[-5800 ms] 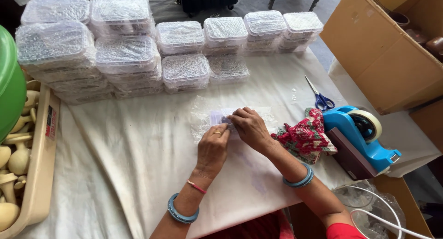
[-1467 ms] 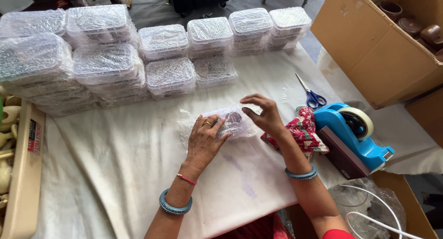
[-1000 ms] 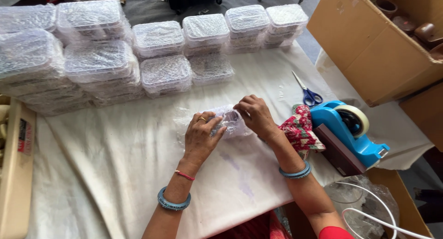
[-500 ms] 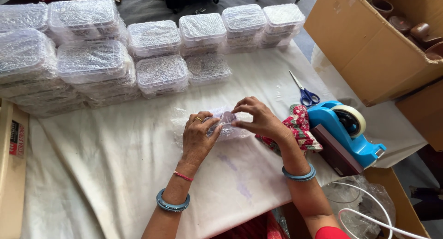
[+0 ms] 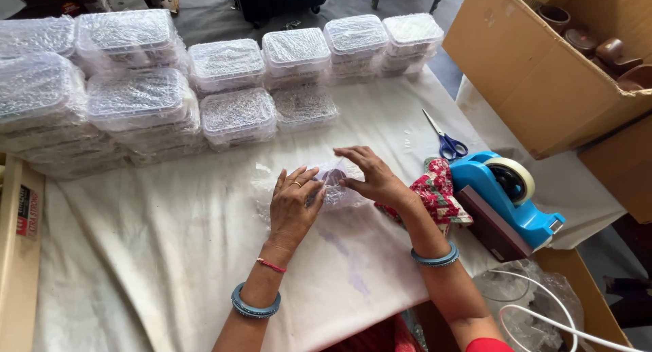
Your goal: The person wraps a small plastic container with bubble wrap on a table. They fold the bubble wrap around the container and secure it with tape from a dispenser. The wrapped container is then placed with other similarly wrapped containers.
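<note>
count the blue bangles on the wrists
2: one blue bangle on the left forearm below a thin red thread, the other on the right wrist beside the red patterned cloth.

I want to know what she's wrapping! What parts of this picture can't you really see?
Head view only:
- Small item in bubble wrap: the wrap, the left hand and the right hand cover it; only a dark blur shows.
- Wrapped containers: bubble wrap hides the contents.
- Cardboard box: cut off by the right edge.
- Plastic bag: the table edge hides part.
</note>
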